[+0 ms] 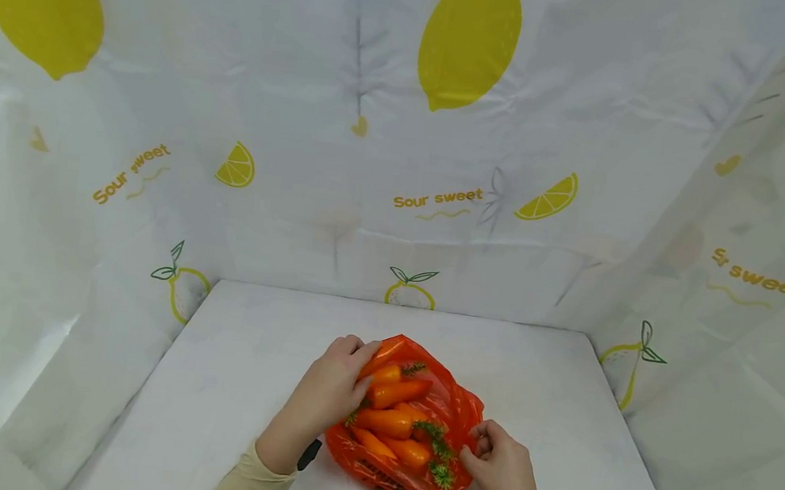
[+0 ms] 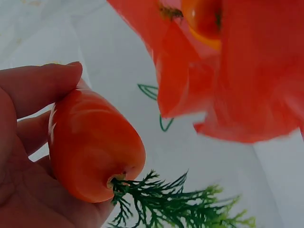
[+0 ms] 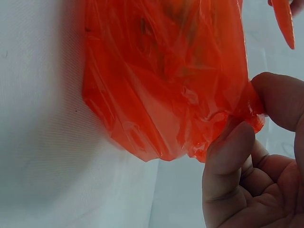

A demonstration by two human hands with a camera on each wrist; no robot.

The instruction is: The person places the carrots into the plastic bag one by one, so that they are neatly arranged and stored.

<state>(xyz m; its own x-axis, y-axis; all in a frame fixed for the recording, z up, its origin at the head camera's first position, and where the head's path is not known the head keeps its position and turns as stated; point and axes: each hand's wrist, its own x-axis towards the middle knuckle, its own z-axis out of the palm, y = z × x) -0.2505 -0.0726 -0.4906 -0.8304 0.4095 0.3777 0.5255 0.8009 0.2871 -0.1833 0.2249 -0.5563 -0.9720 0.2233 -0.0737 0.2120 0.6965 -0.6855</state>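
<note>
A red plastic bag (image 1: 460,402) stands open on the white table, with several orange carrots (image 1: 388,422) with green tops inside it. My left hand (image 1: 325,388) is at the bag's left rim. In the left wrist view its thumb and fingers hold a carrot (image 2: 97,142) by the body, the feathery green top (image 2: 175,202) pointing away from the palm. The tip of that carrot (image 3: 285,21) shows at the upper right of the right wrist view. At the bag's right side, my right hand (image 1: 501,468) pinches the gathered rim between thumb and forefinger.
The white table (image 1: 244,357) ends at a sheet (image 1: 295,211) printed with lemons, which hangs behind it and on both sides. Dark print (image 1: 383,475) marks the front of the bag.
</note>
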